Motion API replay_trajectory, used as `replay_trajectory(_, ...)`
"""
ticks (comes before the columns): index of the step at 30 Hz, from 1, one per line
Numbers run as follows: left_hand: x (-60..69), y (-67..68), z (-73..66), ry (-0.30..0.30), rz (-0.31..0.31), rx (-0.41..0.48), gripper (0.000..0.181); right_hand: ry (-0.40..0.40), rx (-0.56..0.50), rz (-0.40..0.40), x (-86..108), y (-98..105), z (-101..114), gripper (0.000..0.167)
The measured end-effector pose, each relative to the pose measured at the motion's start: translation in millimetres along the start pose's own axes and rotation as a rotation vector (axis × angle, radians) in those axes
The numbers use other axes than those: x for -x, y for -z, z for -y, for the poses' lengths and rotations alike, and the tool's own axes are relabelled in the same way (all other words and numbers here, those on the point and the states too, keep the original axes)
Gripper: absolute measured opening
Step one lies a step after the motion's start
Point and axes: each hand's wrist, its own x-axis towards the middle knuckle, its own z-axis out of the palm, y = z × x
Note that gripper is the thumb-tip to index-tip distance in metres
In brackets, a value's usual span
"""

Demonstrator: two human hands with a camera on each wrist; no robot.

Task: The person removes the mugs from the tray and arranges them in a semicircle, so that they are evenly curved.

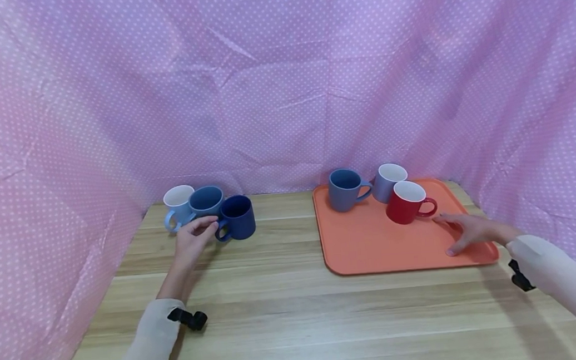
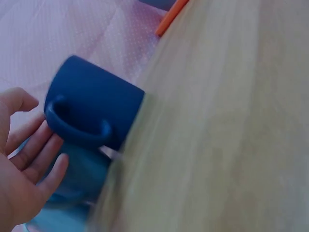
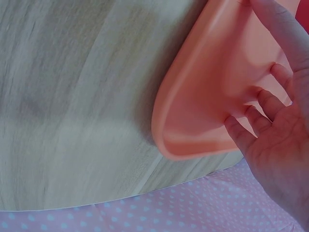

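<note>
A dark blue mug point(image 1: 238, 220) stands upright on the table at the left, its handle toward my left hand point(image 1: 194, 241). In the left wrist view the fingers of that hand point(image 2: 24, 174) are spread beside the handle of the dark blue mug point(image 2: 96, 99), thumb apart, not curled round it. My right hand point(image 1: 467, 230) is over the right part of the orange tray point(image 1: 360, 253), fingers spread, close to the handle of a red mug point(image 1: 401, 208). In the right wrist view the fingertips of this hand point(image 3: 280, 121) are at the tray's surface, holding nothing.
A blue mug point(image 1: 205, 201) and a white and light blue mug point(image 1: 182, 208) stand close behind my left hand. On the tray, a grey-blue mug point(image 1: 343, 197) and a white and lilac mug point(image 1: 382, 187) stand behind the red one. A pink dotted cloth point(image 1: 282, 91) hangs behind the table.
</note>
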Motion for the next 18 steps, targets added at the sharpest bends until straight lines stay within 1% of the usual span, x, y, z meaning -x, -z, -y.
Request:
replay_trajectory(2, 0.2, -3.8, -9.1, -0.052, -0.043, -0.019, 0.030, 0.001, -0.001, 0.001, 0.0, 0.2, 0.2, 0.098)
replay_trajectory(4, -0.1, -10.0, -19.4, -0.107, -0.066, -0.036, 0.027, 0.006, 0.001, 0.001, 0.3, 0.3, 0.4, 0.098)
replay_trajectory(7, -1.3, -24.0, -38.1, -0.177, -0.062, -0.032, 0.024, 0.011, 0.007, 0.002, 0.8, 0.4, 0.2, 0.098)
replay_trajectory(10, -4.6, -44.2, -54.9, -0.229, -0.012, -0.011, 0.024, 0.019, 0.017, -0.009, 1.3, 0.3, -0.1, 0.098)
replay_trajectory(13, -8.3, -69.1, -69.2, -0.255, 0.050, -0.009, 0.025, 0.019, 0.023, -0.015, 1.3, 0.3, -0.2, 0.099)
replay_trajectory(16, -10.9, -97.3, -80.3, -0.236, 0.138, 0.004, 0.028, 0.016, 0.021, -0.012, 0.5, 0.1, -0.5, 0.099)
replay_trajectory(18, -13.3, -119.1, -83.8, -0.223, 0.211, 0.024, 0.030, 0.015, 0.019, -0.012, 0.0, 0.0, -0.8, 0.099)
